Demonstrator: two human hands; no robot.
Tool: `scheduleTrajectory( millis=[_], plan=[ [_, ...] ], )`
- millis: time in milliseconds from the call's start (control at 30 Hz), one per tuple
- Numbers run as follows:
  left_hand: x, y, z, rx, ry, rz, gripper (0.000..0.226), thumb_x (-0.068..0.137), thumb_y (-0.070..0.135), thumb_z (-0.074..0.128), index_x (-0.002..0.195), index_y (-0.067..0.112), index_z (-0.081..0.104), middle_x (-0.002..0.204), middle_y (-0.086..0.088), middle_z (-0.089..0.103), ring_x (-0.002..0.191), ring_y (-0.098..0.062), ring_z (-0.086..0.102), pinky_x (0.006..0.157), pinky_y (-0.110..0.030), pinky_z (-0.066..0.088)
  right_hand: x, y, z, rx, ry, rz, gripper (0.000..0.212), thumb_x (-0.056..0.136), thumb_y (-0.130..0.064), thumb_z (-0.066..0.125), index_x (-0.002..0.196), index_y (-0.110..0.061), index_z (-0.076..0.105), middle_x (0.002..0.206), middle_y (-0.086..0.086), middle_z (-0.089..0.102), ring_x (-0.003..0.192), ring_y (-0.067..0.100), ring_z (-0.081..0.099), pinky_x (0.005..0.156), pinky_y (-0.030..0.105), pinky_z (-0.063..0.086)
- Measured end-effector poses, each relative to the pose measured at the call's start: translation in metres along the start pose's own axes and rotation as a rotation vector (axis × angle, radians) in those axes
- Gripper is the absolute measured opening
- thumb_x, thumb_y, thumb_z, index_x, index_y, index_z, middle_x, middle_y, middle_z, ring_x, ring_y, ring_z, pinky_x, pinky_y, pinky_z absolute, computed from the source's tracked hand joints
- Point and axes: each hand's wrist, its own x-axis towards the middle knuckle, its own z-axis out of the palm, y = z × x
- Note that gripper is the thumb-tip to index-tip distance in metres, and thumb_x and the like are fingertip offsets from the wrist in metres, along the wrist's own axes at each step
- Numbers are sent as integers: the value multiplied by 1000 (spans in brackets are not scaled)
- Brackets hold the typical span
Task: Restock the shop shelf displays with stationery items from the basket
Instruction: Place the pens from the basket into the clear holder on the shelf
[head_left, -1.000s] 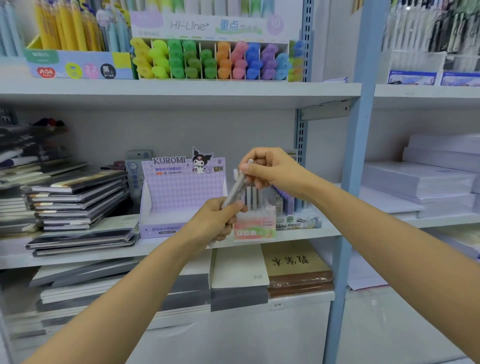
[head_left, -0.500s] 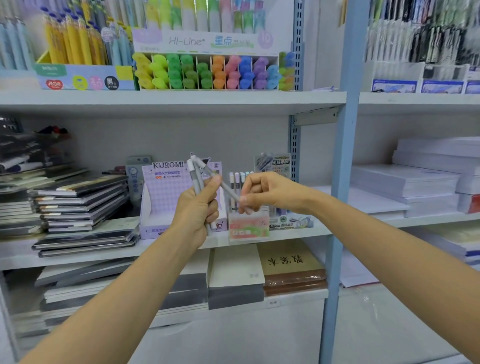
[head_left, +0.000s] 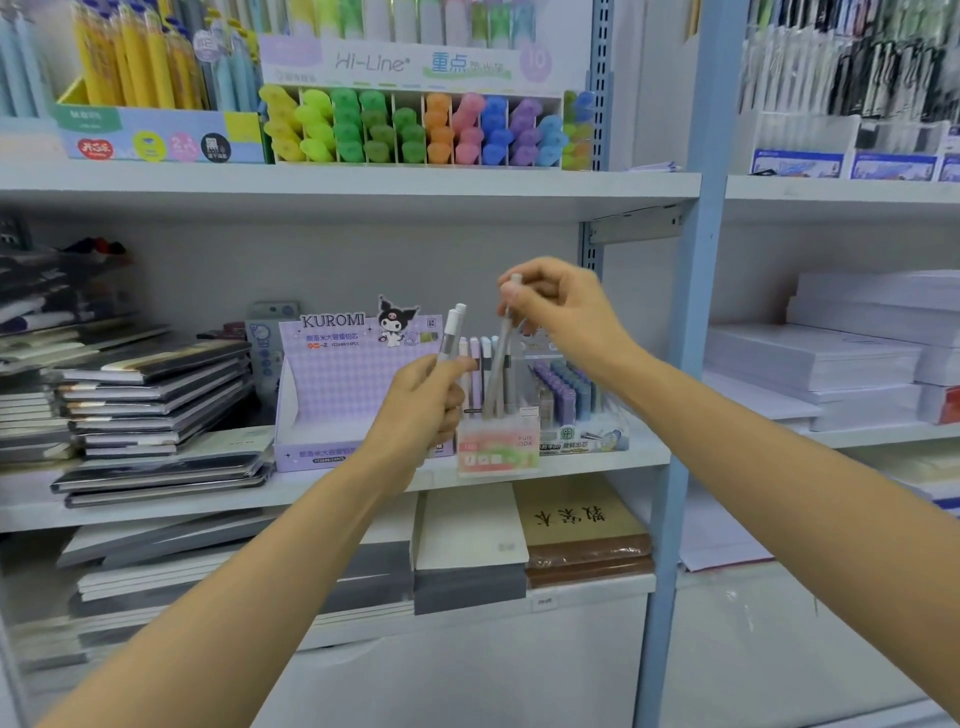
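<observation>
My left hand (head_left: 423, 402) grips two grey pens (head_left: 451, 332) upright in front of the purple Kuromi display box (head_left: 337, 384). My right hand (head_left: 558, 306) pinches the top of a single grey pen (head_left: 500, 364), whose lower end stands inside the small pink-and-green pen holder (head_left: 497, 451) on the middle shelf. Several pastel pens stand in that holder. The basket is out of view.
A stack of dark notebooks (head_left: 150, 405) lies left on the same shelf. Blue and purple refill tubes (head_left: 566, 389) stand right of the holder. Highlighters (head_left: 415, 127) fill the upper shelf. A blue upright post (head_left: 680, 415) divides the bays; white paper reams (head_left: 831, 364) lie right.
My right hand took one grey pen from the bundle in my left hand, rose, and set its tip into the pen holder. My left hand stayed nearly in place with the remaining pens.
</observation>
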Motion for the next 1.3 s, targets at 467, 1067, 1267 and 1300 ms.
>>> scheduleTrajectory(
  millis=[467, 1067, 1267, 1300],
  plan=[
    [15, -33, -13, 84, -48, 25, 28, 105, 29, 35, 98, 16, 58, 60, 4, 55, 56, -11, 54, 55, -21, 49, 17, 85, 1, -258, 177, 50, 3, 90, -13, 66, 92, -14, 66, 79, 3, 71, 74, 17, 70, 77, 32, 58],
    [26, -47, -8, 83, -88, -19, 28, 106, 26, 34, 104, 13, 58, 61, 4, 39, 49, -8, 38, 59, -25, 41, 28, 100, 8, -344, 86, 10, 10, 89, -13, 66, 92, -15, 57, 71, -1, 71, 68, 12, 70, 75, 37, 59],
    [27, -48, -8, 73, -96, -15, 28, 106, 26, 34, 103, 12, 59, 60, 5, 39, 49, -8, 38, 58, -25, 41, 31, 101, 6, -358, 90, 20, 9, 90, -14, 66, 91, -13, 58, 74, 1, 71, 67, 10, 69, 69, 26, 57],
    [27, -49, -8, 71, -98, -16, 28, 106, 26, 34, 103, 12, 58, 60, 5, 40, 49, -8, 38, 59, -25, 41, 30, 103, 6, -362, 90, 25, 9, 90, -13, 67, 91, -13, 58, 75, 2, 70, 67, 10, 69, 67, 23, 56]
  ],
)
